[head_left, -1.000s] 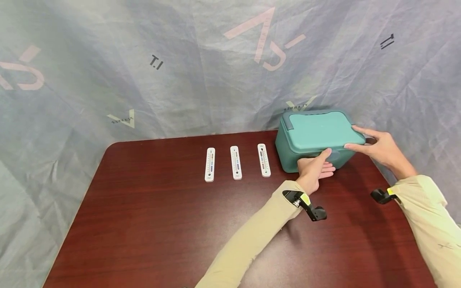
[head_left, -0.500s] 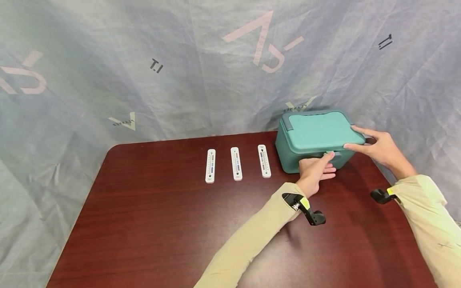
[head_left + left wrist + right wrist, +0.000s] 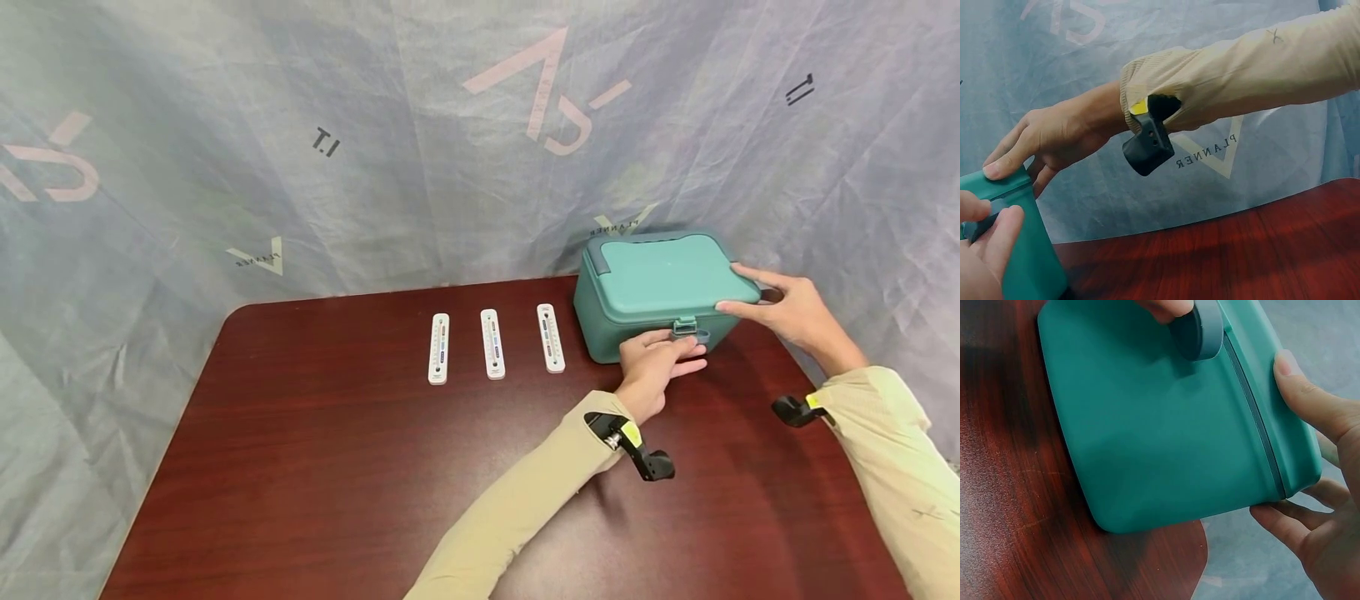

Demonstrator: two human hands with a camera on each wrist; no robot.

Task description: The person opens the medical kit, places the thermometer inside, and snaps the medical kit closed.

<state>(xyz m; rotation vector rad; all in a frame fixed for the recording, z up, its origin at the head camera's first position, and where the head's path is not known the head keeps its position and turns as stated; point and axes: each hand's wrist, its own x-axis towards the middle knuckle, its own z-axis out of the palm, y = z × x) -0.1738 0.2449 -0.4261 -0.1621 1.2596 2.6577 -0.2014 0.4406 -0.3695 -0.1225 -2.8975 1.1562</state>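
Observation:
A teal lidded box (image 3: 667, 279) stands at the table's back right corner with its lid down. On its front, the grey-blue latch (image 3: 690, 333) is swung outward from the rim. My left hand (image 3: 651, 367) pinches that latch between thumb and fingers, as the left wrist view also shows at the latch (image 3: 984, 222). My right hand (image 3: 798, 312) grips the lid's right end, thumb on the front edge and fingers round the side. In the right wrist view the thumb of the right hand (image 3: 1329, 481) presses the lid, other fingers lying under its edge.
Three white thermometers, the left one (image 3: 438, 348), the middle one (image 3: 492, 344) and the right one (image 3: 551, 337), lie in a row left of the box on the dark red table (image 3: 337, 467). A grey printed cloth (image 3: 375, 167) hangs behind.
My left hand has pulled the latch down and outward from the box's front; it lay flat against the front before. The right hand and the box have stayed in place.

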